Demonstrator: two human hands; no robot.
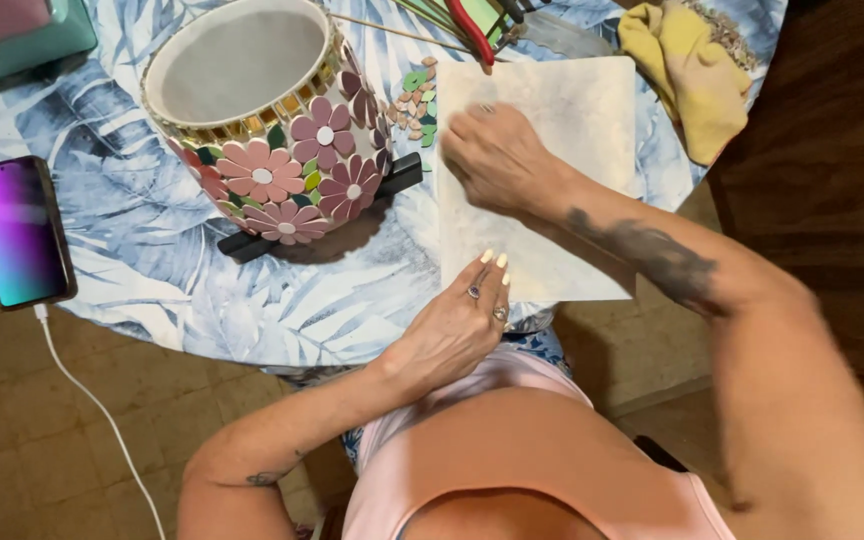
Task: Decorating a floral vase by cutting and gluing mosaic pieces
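On the leaf-patterned surface point(152, 230), a pale square tile point(572, 110) lies flat at the near edge, just right of a flower-mosaic pot point(282, 150). The right hand point(497, 155) presses on the tile, fingers curled; whether it pinches anything I cannot tell. The left hand point(457, 325) rests loose, fingertips touching the tile's near edge, holding nothing. The tile looks stiff, fairly heavy and brittle, best held by opposite edges. Small mosaic pieces point(417, 100) sit between pot and tile.

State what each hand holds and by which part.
Left hand rests flat on the near edge of the white board. Right hand presses on it; any grasp is hidden.
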